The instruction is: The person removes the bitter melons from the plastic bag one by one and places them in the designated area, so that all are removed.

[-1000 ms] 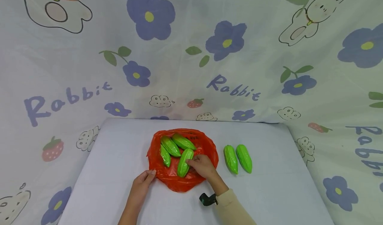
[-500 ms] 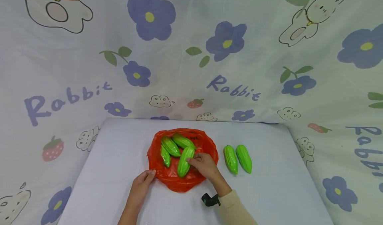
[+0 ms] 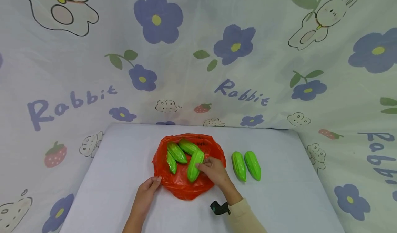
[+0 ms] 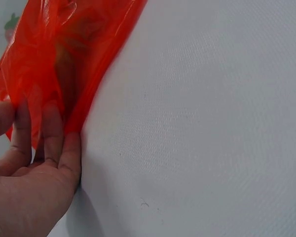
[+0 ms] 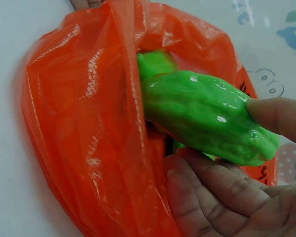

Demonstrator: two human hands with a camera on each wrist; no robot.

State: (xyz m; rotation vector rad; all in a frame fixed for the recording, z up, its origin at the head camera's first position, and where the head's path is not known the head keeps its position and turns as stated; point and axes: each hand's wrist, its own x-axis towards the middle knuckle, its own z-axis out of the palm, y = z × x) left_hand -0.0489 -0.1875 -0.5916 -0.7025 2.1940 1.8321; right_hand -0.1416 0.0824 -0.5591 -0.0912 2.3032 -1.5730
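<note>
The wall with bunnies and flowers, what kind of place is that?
Maybe a little indoor corner set up for play or filming: a rabbit-print cloth hangs around a white tabletop, where shiny green gourds lie in and beside a red plastic bag.

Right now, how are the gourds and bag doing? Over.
Left fingers pinch red bag. Right fingers hold one gourd at bag's mouth. Two loose gourds beside bag. No obstruction seen.
</note>
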